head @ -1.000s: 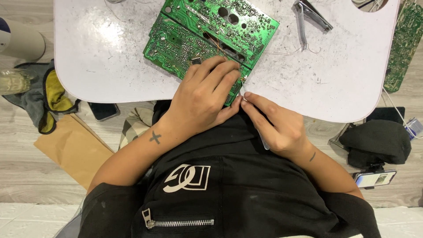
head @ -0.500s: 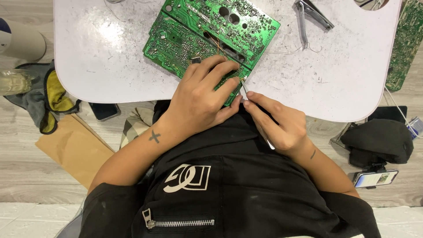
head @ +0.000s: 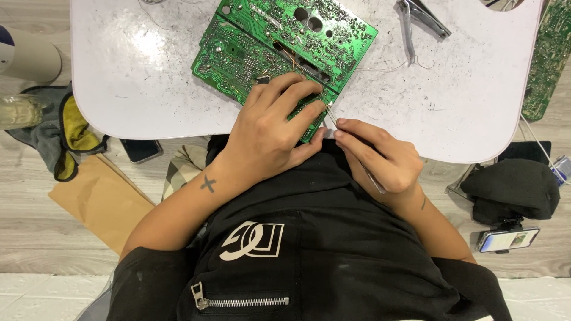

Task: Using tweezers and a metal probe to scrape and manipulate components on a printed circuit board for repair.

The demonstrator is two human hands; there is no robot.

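Board (head: 279, 41), green, solder side up, lies tilted on the white counter (head: 131, 77); its far corner is cut off by the top edge and its near corner sits under your left hand (head: 270, 134). That hand lies flat, fingers spread and pressing down on the board, gripping nothing. Your right hand (head: 380, 157) sits just beside it, pinched shut on a thin metal tool (head: 331, 116). The tip meets the board's near edge; what it touches is too small to make out. Most of the shaft is hidden in your fingers. Count: one board here, a second green board (head: 544, 59) cut off at the right edge, one pair of pliers (head: 419, 18) partly out of view, two phones (head: 505, 239) on the floor.
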